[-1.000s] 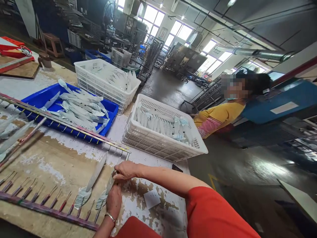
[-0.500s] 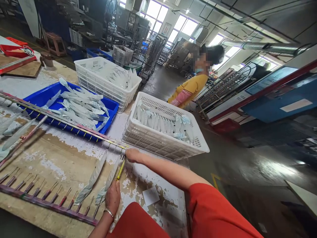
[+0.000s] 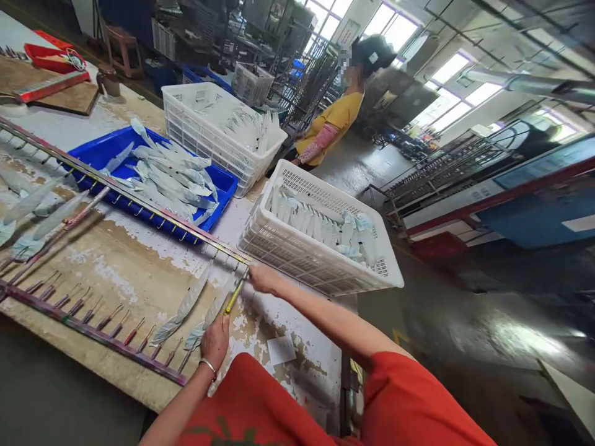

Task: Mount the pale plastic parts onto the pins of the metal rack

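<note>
Head camera looks forward and down, close over the workbench.

Landmark: hooked rail lying slantwise across the bench. Behind it, tray of feathers; farther behind, first crate. Right of its end, second crate. Before it, two feathers and pin rack.
</note>
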`<state>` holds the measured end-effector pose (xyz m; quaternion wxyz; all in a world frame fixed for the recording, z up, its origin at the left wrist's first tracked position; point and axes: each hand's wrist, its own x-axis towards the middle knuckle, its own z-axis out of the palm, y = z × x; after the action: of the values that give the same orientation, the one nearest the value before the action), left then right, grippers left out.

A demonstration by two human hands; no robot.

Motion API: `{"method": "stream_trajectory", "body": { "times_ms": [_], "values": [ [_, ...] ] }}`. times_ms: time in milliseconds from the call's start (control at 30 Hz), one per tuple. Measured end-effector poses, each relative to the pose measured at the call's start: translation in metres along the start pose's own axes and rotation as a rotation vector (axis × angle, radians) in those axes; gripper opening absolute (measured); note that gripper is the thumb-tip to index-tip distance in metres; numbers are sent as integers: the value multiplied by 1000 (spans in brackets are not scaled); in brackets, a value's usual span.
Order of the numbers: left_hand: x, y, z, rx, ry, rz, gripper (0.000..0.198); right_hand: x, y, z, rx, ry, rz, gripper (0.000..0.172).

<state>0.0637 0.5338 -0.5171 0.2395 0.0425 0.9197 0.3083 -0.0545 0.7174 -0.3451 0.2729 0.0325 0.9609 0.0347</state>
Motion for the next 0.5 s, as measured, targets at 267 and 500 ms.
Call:
{"method": "stream_trajectory", "body": {
  "times_ms": [267,500],
  "values": [
    [-6,-5,2,-18,-7,-5,50,-36,-2,64,409,146,-158,22],
    [-6,-3,1,-10,-30,-16,47,-49,-25,102,443,51,-247,35]
  ]
}}
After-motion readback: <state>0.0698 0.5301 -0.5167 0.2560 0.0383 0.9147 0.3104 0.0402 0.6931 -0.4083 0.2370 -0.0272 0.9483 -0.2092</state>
